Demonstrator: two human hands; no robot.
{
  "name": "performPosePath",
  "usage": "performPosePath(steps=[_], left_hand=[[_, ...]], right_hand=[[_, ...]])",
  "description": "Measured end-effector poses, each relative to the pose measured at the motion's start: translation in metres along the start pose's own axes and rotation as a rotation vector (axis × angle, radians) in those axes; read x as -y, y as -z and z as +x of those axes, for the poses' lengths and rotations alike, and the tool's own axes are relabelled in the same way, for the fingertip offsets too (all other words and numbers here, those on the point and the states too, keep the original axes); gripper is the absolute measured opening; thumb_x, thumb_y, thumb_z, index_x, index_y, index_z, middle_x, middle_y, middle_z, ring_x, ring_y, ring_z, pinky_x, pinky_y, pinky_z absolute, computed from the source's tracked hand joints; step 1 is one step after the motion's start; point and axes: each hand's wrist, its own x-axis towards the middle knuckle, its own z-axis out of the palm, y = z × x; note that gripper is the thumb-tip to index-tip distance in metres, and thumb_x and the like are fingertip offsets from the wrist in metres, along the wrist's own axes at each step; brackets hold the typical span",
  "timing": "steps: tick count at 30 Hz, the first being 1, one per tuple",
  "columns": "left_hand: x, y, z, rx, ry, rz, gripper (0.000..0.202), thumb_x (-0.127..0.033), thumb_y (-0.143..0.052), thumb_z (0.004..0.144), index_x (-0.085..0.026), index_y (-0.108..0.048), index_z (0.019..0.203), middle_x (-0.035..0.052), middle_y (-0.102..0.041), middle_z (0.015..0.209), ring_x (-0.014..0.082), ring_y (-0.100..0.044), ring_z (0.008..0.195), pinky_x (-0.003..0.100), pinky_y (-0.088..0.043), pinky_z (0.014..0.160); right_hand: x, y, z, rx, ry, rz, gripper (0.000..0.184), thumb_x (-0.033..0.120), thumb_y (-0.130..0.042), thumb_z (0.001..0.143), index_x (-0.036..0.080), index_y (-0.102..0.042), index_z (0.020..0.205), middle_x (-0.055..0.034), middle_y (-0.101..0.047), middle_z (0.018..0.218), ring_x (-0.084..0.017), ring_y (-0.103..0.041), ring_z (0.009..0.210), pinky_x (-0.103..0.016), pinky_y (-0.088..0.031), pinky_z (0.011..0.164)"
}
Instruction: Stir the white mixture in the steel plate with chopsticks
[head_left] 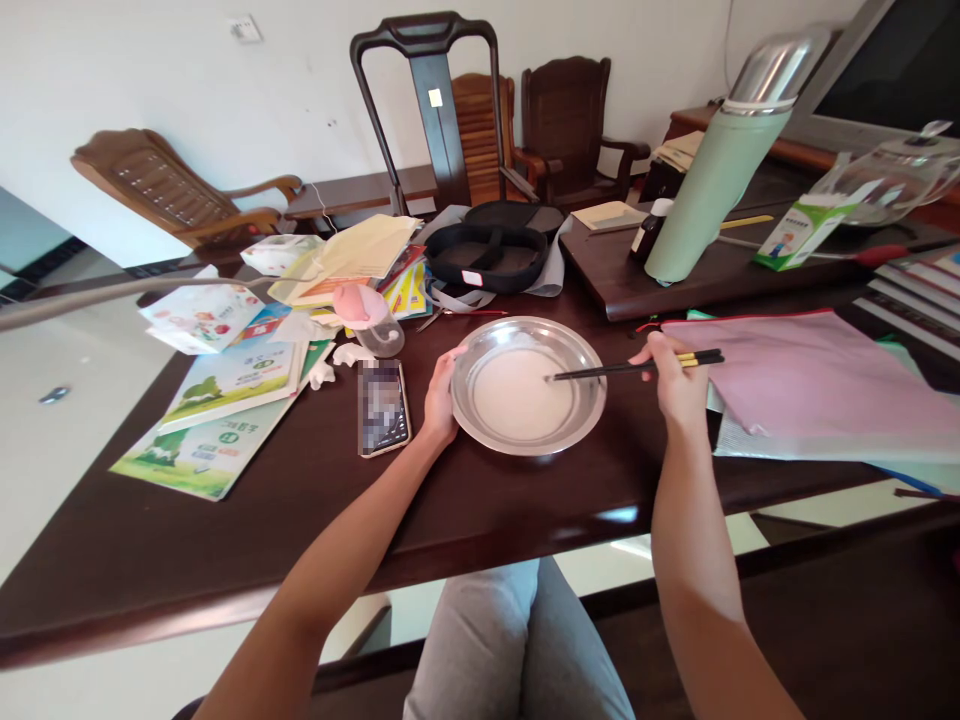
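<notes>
The metal bowl [589,405] lies between left hand [441,398], holding its side, and right hand [671,378], grasping chopsticks [611,369].

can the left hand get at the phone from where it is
Probably yes: the phone lies close beside the left hand with nothing visible between, though that hand is holding the bowl.

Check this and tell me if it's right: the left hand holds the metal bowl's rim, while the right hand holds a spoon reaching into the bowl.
Wrong on the spoon: the head view shows the right hand holding chopsticks that reach into the metal bowl, whose rim the left hand holds.
</notes>
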Motion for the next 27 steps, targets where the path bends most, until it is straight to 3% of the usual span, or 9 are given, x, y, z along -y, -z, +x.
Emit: performPosePath(steps=[6, 8, 10, 13, 16, 20, 23, 25, 27], left_hand=[[0.001, 0.000, 0.000, -0.006, 0.001, -0.027, 0.043, -0.065, -0.079, 0.093, -0.028, -0.082, 0.115, 0.0066, -0.081, 0.138, 0.0331, -0.072, 0.133, 0.045, -0.057, 0.119], [0.001, 0.000, 0.000, 0.002, 0.001, -0.039, 0.046, -0.067, -0.080, 0.091, -0.028, -0.081, 0.115, 0.0071, -0.081, 0.138, 0.0332, -0.072, 0.133, 0.044, -0.058, 0.118], [0.000, 0.000, -0.001, 0.008, -0.001, -0.039, 0.048, -0.068, -0.080, 0.091, -0.027, -0.080, 0.115, 0.0074, -0.081, 0.138, 0.0333, -0.072, 0.133, 0.044, -0.057, 0.118], [-0.001, 0.000, -0.001, 0.004, 0.004, -0.032, 0.047, -0.068, -0.080, 0.092, -0.026, -0.080, 0.115, 0.0071, -0.081, 0.137, 0.0326, -0.073, 0.131, 0.044, -0.058, 0.116], [-0.002, 0.000, -0.001, 0.001, 0.012, -0.042, 0.044, -0.064, -0.081, 0.092, -0.027, -0.082, 0.115, 0.0060, -0.082, 0.133, 0.0315, -0.074, 0.128, 0.042, -0.059, 0.115], [-0.002, -0.001, -0.001, -0.008, 0.015, -0.062, 0.038, -0.060, -0.082, 0.093, -0.027, -0.084, 0.113, 0.0055, -0.083, 0.132, 0.0311, -0.075, 0.128, 0.042, -0.060, 0.115], [-0.004, -0.002, -0.001, -0.025, 0.023, -0.065, 0.034, -0.056, -0.081, 0.094, -0.027, -0.084, 0.111, 0.0050, -0.084, 0.133, 0.0308, -0.075, 0.127, 0.041, -0.061, 0.113], [-0.004, -0.002, -0.001, -0.032, 0.031, -0.063, 0.033, -0.055, -0.081, 0.095, -0.026, -0.084, 0.110, 0.0050, -0.085, 0.131, 0.0304, -0.076, 0.124, 0.041, -0.063, 0.111], [-0.004, -0.002, -0.001, -0.035, 0.038, -0.062, 0.033, -0.055, -0.081, 0.095, -0.026, -0.085, 0.111, 0.0050, -0.085, 0.128, 0.0300, -0.077, 0.122, 0.040, -0.063, 0.109]], right_hand=[[0.006, -0.013, -0.006, 0.328, -0.015, 0.034, 0.064, 0.086, -0.079, 0.090, 0.026, -0.078, 0.069, -0.0013, -0.069, 0.060, -0.020, -0.063, 0.059, -0.035, -0.050, 0.062], [0.004, -0.015, -0.005, 0.300, 0.022, -0.015, 0.063, 0.086, -0.080, 0.089, 0.026, -0.079, 0.071, -0.0017, -0.072, 0.064, -0.020, -0.066, 0.063, -0.035, -0.052, 0.066], [0.001, -0.010, -0.001, 0.167, 0.040, -0.055, 0.065, 0.087, -0.077, 0.092, 0.026, -0.077, 0.068, -0.0013, -0.069, 0.062, -0.020, -0.065, 0.062, -0.036, -0.051, 0.066], [-0.004, 0.000, 0.002, 0.003, 0.005, -0.019, 0.072, 0.090, -0.070, 0.095, 0.026, -0.071, 0.061, -0.0008, -0.062, 0.055, -0.017, -0.055, 0.051, -0.035, -0.044, 0.055], [-0.001, -0.001, -0.001, 0.102, -0.020, 0.053, 0.074, 0.093, -0.073, 0.091, 0.026, -0.070, 0.058, -0.0009, -0.062, 0.054, -0.017, -0.053, 0.048, -0.035, -0.042, 0.052], [0.005, -0.015, -0.006, 0.301, 0.017, 0.016, 0.070, 0.094, -0.077, 0.087, 0.026, -0.079, 0.068, -0.0017, -0.070, 0.061, -0.020, -0.065, 0.060, -0.036, -0.051, 0.063], [0.001, -0.013, -0.003, 0.180, 0.042, -0.019, 0.069, 0.092, -0.076, 0.089, 0.026, -0.078, 0.067, -0.0016, -0.070, 0.062, -0.019, -0.065, 0.061, -0.036, -0.051, 0.065], [-0.003, -0.006, 0.000, 0.052, 0.021, 0.005, 0.069, 0.089, -0.074, 0.093, 0.026, -0.075, 0.064, -0.0001, -0.064, 0.056, -0.017, -0.057, 0.053, -0.035, -0.046, 0.057], [-0.005, -0.001, 0.000, 0.025, 0.005, 0.071, 0.072, 0.089, -0.074, 0.093, 0.026, -0.070, 0.058, -0.0005, -0.061, 0.054, -0.015, -0.050, 0.047, -0.034, -0.038, 0.050]])
